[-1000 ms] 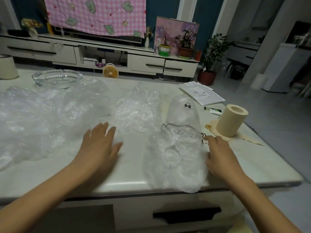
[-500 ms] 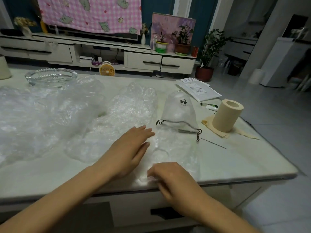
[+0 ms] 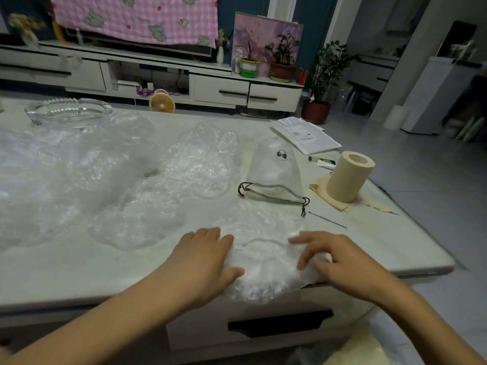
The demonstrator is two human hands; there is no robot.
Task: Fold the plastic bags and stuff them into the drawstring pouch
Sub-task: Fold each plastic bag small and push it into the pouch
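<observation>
A crumpled clear plastic bag lies at the near table edge and hangs slightly over it. My left hand presses flat on its left side, fingers straight. My right hand rests on its right side, fingers curled over a bunched fold. The translucent drawstring pouch, with a black logo and dark cord, lies just beyond the bag with its mouth towards me. More clear bags lie spread across the table: one in the middle, one nearer, and a large heap on the left.
A beige tape roll stands on paper to the right of the pouch, with a small tube and a mailer envelope behind it. A glass ashtray sits at the far left. A thin needle lies near the pouch's cord.
My left hand swept right across the table onto the near bag. My right hand came in from the pouch's side to the bag's right part. The bag now lies bunched nearer the edge.
</observation>
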